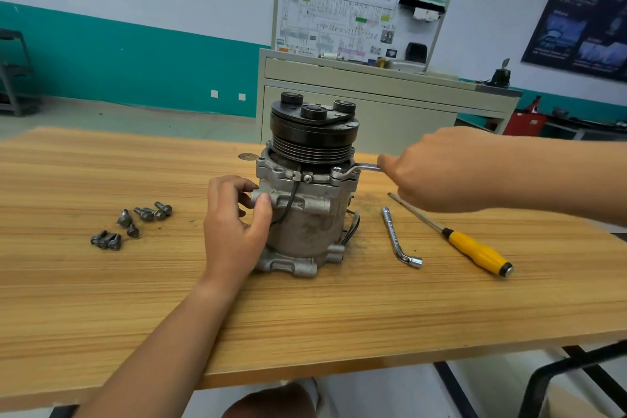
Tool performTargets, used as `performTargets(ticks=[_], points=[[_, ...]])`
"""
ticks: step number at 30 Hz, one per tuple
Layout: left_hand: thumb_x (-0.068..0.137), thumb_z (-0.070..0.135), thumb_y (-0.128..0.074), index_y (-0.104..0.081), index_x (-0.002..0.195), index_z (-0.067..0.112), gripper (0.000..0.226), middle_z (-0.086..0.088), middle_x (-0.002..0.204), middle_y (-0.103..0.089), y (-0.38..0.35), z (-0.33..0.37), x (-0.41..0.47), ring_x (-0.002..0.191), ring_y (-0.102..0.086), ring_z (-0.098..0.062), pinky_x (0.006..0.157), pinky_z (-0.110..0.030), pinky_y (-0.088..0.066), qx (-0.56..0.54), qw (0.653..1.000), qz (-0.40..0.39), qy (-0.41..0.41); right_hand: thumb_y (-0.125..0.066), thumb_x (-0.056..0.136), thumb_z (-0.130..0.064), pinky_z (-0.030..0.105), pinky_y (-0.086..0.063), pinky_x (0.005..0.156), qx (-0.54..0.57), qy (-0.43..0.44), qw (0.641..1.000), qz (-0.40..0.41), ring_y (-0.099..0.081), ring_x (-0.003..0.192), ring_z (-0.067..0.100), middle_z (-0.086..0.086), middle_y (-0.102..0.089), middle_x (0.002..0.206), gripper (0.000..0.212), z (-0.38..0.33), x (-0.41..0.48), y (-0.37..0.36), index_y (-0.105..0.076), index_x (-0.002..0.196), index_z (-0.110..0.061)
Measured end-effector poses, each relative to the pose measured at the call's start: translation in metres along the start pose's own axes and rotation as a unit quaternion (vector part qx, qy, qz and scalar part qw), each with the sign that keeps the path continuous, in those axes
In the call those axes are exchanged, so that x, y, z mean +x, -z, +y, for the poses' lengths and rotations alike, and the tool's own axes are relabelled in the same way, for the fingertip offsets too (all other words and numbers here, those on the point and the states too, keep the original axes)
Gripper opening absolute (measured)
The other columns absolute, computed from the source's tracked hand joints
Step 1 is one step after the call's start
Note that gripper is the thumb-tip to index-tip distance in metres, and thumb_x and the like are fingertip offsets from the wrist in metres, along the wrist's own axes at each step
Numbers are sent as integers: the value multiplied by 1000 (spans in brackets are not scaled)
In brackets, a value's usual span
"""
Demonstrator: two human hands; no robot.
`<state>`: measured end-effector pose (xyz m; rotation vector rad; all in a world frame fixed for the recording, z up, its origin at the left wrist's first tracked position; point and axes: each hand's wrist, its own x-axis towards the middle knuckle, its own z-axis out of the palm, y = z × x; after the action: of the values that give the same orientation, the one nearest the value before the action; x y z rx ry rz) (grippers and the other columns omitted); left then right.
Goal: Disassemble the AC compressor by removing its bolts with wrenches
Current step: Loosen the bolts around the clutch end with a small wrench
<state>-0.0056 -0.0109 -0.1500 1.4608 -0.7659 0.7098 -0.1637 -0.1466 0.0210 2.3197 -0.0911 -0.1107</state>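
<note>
Wrench point(354, 169) gripped in right hand point(437, 173); left hand point(234, 231) seemingly clasps compressor point(308, 217).

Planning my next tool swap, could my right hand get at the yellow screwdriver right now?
Probably yes: the yellow screwdriver lies uncovered on the table near the right hand, though that hand grips the wrench and must release it first.
</note>
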Motion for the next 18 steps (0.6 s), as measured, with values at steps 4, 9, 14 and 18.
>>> performTargets(ticks=[4, 9, 14, 18], points=[[82, 31, -44, -49, 87, 10, 22, -4, 91, -44, -4, 1, 1, 82, -43, 12, 64, -5, -34, -4, 1000, 4, 2, -43, 94, -7, 23, -32, 44, 9, -56, 998, 23, -41, 51, 12, -3, -42, 64, 23, 4, 25, -26, -35, 115, -12], [82, 30, -43, -50, 87, 7, 24, -4, 91, -44, -6, 1, 1, 77, -39, 3, 67, -4, -34, -3, 1000, 13, 4, -42, 90, 3, 35, -39, 95, 44, -88, 985, 145, -58, 94, 28, 12, -61, 103, 31, -13, 58, -51, -41, 120, -3], [82, 28, -44, -53, 89, 2, 28, -4, 93, -44, -5, 1, 1, 83, -42, 11, 68, -3, -34, -8, 1000, 14, 5, -38, 98, -10, 35, -43, 56, 176, -193, 931, 255, -49, 64, 23, 2, -53, 77, 35, -9, 33, -42, -40, 132, -3], [82, 27, -45, -53, 88, 0, 29, -7, 93, -45, -4, 3, 1, 82, -39, 6, 74, 0, -32, -3, 1000, 16, 3, -40, 94, -13, 18, -19, 42, 283, -229, 880, 305, -31, 40, 11, -10, -32, 51, 25, -29, -15, -10, -51, 114, -4]])
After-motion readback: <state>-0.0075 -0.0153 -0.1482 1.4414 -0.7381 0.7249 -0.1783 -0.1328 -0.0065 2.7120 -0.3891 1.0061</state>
